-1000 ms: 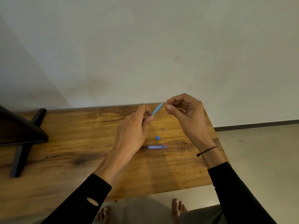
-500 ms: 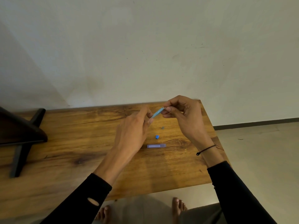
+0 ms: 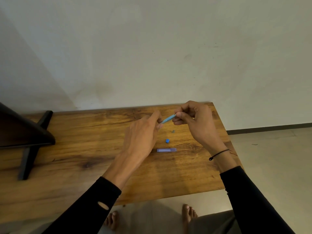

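Just above the far right part of the wooden tabletop (image 3: 84, 142), a pale blue tube (image 3: 168, 119) is held in the air between both hands. It is slim, straight and plain, about as thin as a pen barrel. Only its middle stretch shows, since each end is covered by fingertips.

The left hand (image 3: 143, 137) reaches in from the near left with its back turned up. It pinches the tube's near-left end between the thumb and the outstretched forefinger. The right hand (image 3: 194, 122) comes in from the right with its back facing right. Its thumb and forefinger nip the far-right end, and its other fingers are curled in toward the palm. A black cord (image 3: 219, 153) circles the right wrist, and black sleeves (image 3: 94, 205) cover both forearms.

The tube's long axis slants from near left to far right, with the right-hand end higher in the view. Whether that end is raised or only farther off cannot be told.

Three small things lie on the tabletop below the hands, near the tube but apart from it and from each other. A tiny grey bit (image 3: 173, 131) lies farthest. A small blue cap (image 3: 167, 141) is next, and a flat lilac case (image 3: 166, 150) lies nearest, set lengthwise left to right.

A dark stand (image 3: 28, 149) rests on the left part of the tabletop. A pale wall (image 3: 152, 48) rises behind, and the light floor (image 3: 270, 157) shows at the right.
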A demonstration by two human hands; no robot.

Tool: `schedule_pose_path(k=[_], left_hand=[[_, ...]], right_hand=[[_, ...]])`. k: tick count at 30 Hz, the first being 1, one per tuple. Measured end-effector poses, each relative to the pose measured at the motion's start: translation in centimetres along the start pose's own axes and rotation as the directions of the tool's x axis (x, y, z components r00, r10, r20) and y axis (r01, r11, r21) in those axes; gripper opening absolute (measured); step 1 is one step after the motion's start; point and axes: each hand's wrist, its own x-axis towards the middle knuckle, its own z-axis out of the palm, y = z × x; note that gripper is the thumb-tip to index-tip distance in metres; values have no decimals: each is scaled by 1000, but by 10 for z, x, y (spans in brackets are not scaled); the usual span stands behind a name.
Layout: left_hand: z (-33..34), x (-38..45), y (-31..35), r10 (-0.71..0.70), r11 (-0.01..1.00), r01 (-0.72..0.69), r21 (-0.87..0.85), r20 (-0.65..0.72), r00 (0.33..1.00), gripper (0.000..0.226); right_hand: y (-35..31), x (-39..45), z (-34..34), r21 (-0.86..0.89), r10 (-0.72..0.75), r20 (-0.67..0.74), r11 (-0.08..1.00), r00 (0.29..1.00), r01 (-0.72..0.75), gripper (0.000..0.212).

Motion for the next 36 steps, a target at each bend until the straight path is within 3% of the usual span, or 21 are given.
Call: schedule_pose_path(k=[3, 9, 13, 15, 18, 20, 22, 24, 27, 30, 32, 34, 36], left_hand=[[1, 1, -1, 2, 1000, -3, -8, -20, 1000, 11], [4, 0, -4, 27, 993, -23, 114, -34, 999, 10], [7, -1, -4, 45, 990, -41, 138, -30, 999, 11], [5, 0, -4, 41, 995, -37, 98, -45, 998, 12], [0, 3, -4, 16, 1000, -18, -18, -87, 996, 10], [-2, 4, -5, 1, 998, -7, -58, -90, 996, 12], [-3, 4, -7, -11, 998, 4, -70, -91, 996, 13], [-2, 4, -8, -17, 997, 9, -81, -94, 995, 13], [0, 4, -9, -13, 996, 4, -90, -98, 995, 14], [0, 5, -10, -16, 996, 6, -91, -114, 993, 12], [0, 5, -11, -21, 996, 11, -90, -113, 993, 11], [-2, 4, -12, -27, 996, 18, -84, -107, 994, 11], [-4, 3, -13, -34, 997, 26, -79, -103, 994, 11]], right_hand=[[-1, 0, -1, 28, 23, 13, 999, 1000, -23, 8], [3, 1, 0, -75, 66, 40, 995, 997, -63, 19], [6, 1, 4, 68, 90, 7, 994, 996, -90, 6], [7, 1, 6, 141, 39, -4, 989, 999, -38, 3], [9, 2, 5, 159, -86, 39, 984, 996, 79, 31], [16, 5, 2, 49, -125, 87, 991, 988, 121, 46], [29, 7, -1, -200, -119, 101, 970, 988, 138, 49], [44, 6, 2, -471, -86, 137, 871, 987, 141, 49], [61, 1, 16, -694, -1, 237, 700, 972, 170, 46], [67, -4, 28, -780, -18, 273, 581, 962, 232, 25], [68, -4, 30, -797, -32, 244, 563, 969, 219, 19], [64, 0, 28, -764, -30, 182, 625, 983, 161, 18], [54, 6, 19, -588, -24, 63, 807, 998, 56, 14]])
